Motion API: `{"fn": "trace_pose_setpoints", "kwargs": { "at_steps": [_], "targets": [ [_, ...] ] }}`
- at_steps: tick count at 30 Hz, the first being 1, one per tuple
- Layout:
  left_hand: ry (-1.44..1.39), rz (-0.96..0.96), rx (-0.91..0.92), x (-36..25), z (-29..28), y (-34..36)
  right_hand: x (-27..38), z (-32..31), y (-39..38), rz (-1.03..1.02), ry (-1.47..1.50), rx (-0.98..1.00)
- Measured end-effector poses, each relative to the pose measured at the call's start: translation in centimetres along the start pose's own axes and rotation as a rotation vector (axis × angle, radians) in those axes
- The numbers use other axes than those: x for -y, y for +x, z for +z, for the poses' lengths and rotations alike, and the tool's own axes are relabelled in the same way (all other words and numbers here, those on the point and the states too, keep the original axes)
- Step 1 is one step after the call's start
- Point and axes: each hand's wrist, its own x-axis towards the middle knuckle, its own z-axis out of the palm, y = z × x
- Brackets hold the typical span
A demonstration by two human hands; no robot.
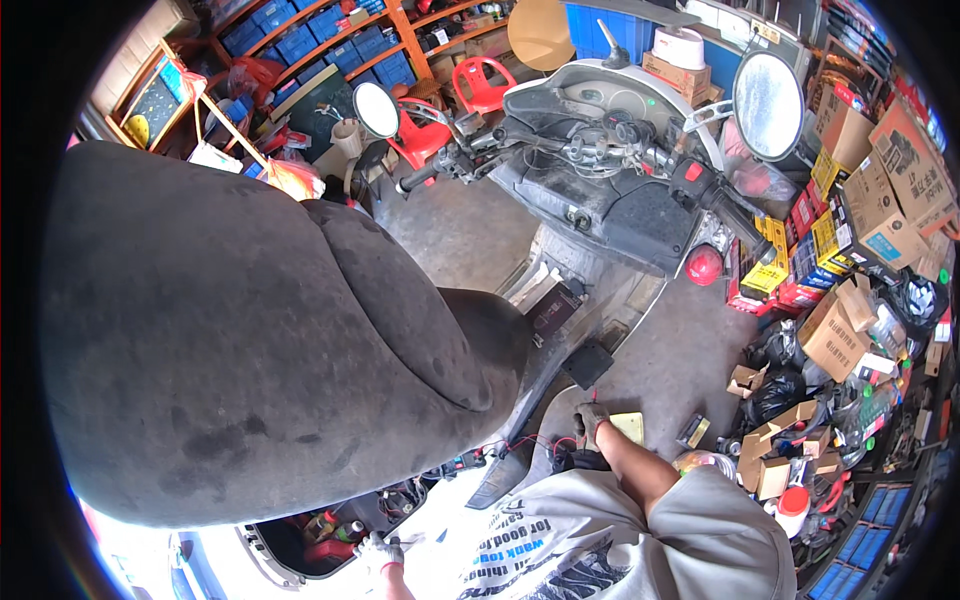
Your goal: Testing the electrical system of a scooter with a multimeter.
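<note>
A raised dark scooter seat, dusty and stained, fills the left side. Below it is an uncovered storage compartment holding a red item and small bottles. At that compartment's right rim lies my left hand in a light glove, fingers resting along the edge. My right hand, in a grey glove, is low beside the scooter's body, fingers curled. Thin red wires run close to it; whatever is between its fingers is too small to make out. A black square flap sits just beyond.
Ahead are the scooter's handlebars with a right mirror and left mirror. Cardboard boxes and black bags crowd the right floor. Red plastic chairs stand behind. A yellow pad-like item lies near my right hand.
</note>
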Motion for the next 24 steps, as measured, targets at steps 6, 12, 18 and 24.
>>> {"fn": "trace_pose_setpoints", "kwargs": {
  "at_steps": [6, 12, 18, 24],
  "targets": [
    [0.022, -0.018, 0.019, -0.5, -0.6, -0.2, 0.5, 0.0, -1.2, 0.019, 0.022, -0.004],
    [0.003, 0.007, -0.011, 0.1, 0.0, -0.4, -0.9, -1.6, 0.7, -0.009, 0.049, 0.046],
    [-0.058, -0.007, -0.030, 0.1, 0.7, -0.3, -0.9, -1.7, 0.3, 0.001, 0.040, 0.056],
    [-0.110, -0.001, -0.051, 0.2, 0.8, -0.1, 0.1, -1.1, -1.2, -0.005, 0.049, 0.012]
  ]
}}
